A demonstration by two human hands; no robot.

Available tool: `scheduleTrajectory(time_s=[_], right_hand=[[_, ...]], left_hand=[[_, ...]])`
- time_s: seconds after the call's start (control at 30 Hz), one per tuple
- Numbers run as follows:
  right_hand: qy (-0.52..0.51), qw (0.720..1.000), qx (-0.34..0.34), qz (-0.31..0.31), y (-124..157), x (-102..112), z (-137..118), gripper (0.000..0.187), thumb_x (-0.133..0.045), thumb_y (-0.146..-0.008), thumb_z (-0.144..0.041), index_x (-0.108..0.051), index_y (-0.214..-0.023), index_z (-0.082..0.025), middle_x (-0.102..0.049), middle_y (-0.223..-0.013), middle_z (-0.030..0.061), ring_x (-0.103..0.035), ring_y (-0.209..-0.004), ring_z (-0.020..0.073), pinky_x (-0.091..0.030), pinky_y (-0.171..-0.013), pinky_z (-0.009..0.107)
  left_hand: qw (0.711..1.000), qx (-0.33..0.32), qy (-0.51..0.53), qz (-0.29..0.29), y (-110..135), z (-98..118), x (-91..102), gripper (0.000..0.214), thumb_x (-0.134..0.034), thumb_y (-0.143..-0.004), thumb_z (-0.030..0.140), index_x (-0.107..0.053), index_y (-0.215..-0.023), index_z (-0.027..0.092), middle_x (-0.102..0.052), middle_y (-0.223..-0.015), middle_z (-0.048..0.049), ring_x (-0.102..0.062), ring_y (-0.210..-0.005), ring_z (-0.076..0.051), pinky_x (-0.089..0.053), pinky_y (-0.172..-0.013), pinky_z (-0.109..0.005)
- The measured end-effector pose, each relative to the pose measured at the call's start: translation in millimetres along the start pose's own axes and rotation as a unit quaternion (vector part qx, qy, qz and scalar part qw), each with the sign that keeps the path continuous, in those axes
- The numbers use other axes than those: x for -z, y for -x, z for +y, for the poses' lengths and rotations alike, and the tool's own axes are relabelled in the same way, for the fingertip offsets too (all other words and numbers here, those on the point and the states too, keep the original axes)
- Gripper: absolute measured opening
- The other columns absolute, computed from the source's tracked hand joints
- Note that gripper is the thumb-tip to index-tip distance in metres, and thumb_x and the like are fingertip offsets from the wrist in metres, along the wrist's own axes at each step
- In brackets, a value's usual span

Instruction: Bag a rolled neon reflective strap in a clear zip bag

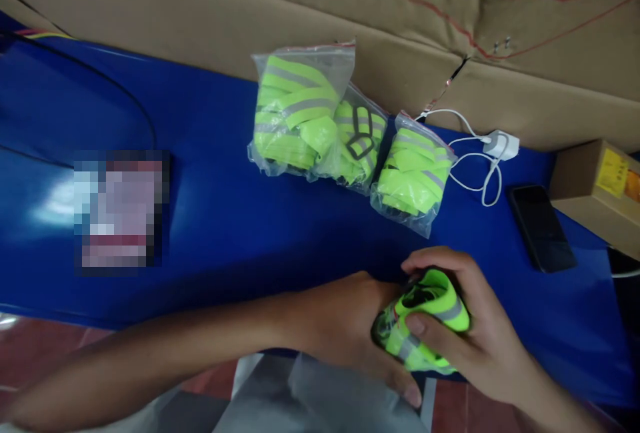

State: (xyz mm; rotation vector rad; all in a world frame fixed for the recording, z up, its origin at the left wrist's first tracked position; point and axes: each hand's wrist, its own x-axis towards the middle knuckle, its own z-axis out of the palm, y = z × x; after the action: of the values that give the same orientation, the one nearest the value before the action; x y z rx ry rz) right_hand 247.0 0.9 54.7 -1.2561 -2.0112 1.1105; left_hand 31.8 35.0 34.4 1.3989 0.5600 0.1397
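Note:
My right hand (470, 326) is wrapped around a folded neon-yellow reflective vest (430, 323) with grey stripes, at the near edge of the blue table (215, 219). My left hand (350, 326) grips the same bundle from the left, where a bit of clear plastic shows around it. Three clear zip bags, each with a folded neon vest inside, lie together at the far side of the table: a large one (297, 109), a middle one (357, 143) and a right one (413, 176).
A white charger with its coiled cable (487, 153) and a black phone (543, 226) lie at the right. A cardboard box (597, 186) stands at the right edge. Brown cardboard sheets (350, 13) line the back. A blurred object (120, 209) lies at the left.

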Motion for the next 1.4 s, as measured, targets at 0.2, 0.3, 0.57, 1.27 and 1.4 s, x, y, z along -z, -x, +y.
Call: scheduleTrajectory(time_s=[0.2, 0.3, 0.57, 1.27, 1.4], right_hand=[[-0.039, 0.994, -0.037, -0.099, -12.2, 11.1, 5.3, 0.016, -0.065, -0.101, -0.029, -0.063, -0.117, -0.030, -0.074, -0.100, -0.0024, -0.073, -0.084, 0.0120, -0.057, -0.075, 0.019], [-0.035, 0.992, -0.004, -0.117, -12.2, 10.7, 5.9, 0.015, -0.061, -0.103, -0.025, -0.060, -0.118, -0.029, -0.073, -0.111, 0.0008, -0.073, -0.099, 0.0147, -0.057, -0.083, 0.022], [0.062, 0.992, 0.075, -0.078, -6.0, 7.8, 15.4, 0.028, -0.066, -0.098, -0.024, -0.054, -0.124, -0.025, -0.066, -0.126, 0.0093, -0.067, -0.117, 0.0207, -0.057, -0.100, 0.032], [0.026, 0.983, -0.106, -0.148, -6.0, 27.8, 11.1, 0.048, -0.067, -0.098, -0.040, -0.045, -0.141, -0.034, -0.065, -0.126, 0.0039, -0.068, -0.111, 0.0202, -0.059, -0.095, 0.028], [0.007, 0.982, -0.041, -0.183, -6.6, 24.1, 9.6, 0.052, -0.063, -0.100, -0.033, -0.038, -0.146, -0.034, -0.054, -0.137, 0.0064, -0.059, -0.127, 0.0205, -0.051, -0.109, 0.030]], left_hand=[[0.979, 0.096, 0.166, -0.066, 0.0, -1.7, 3.6, 0.034, -0.080, -0.078, 0.040, -0.073, -0.101, 0.016, -0.065, -0.085, 0.0035, -0.057, -0.077, -0.012, -0.045, -0.066, -0.020], [0.977, 0.105, 0.168, -0.084, 0.1, -1.8, 7.1, 0.031, -0.081, -0.077, 0.037, -0.074, -0.097, 0.015, -0.066, -0.084, 0.0028, -0.056, -0.077, -0.012, -0.045, -0.065, -0.019], [0.988, 0.017, 0.145, 0.057, -6.4, -17.5, -2.2, 0.030, -0.083, -0.078, 0.037, -0.069, -0.089, 0.014, -0.058, -0.076, 0.0044, -0.053, -0.073, -0.012, -0.041, -0.062, -0.020], [0.984, 0.012, 0.155, 0.083, -3.9, -15.1, -7.4, 0.041, -0.077, -0.088, 0.041, -0.069, -0.120, 0.018, -0.072, -0.104, -0.0015, -0.063, -0.094, -0.019, -0.048, -0.077, -0.025], [0.989, 0.013, 0.128, 0.066, -3.6, -13.1, -5.3, 0.038, -0.078, -0.087, 0.043, -0.070, -0.114, 0.016, -0.070, -0.099, -0.0007, -0.062, -0.092, -0.018, -0.047, -0.076, -0.025]])
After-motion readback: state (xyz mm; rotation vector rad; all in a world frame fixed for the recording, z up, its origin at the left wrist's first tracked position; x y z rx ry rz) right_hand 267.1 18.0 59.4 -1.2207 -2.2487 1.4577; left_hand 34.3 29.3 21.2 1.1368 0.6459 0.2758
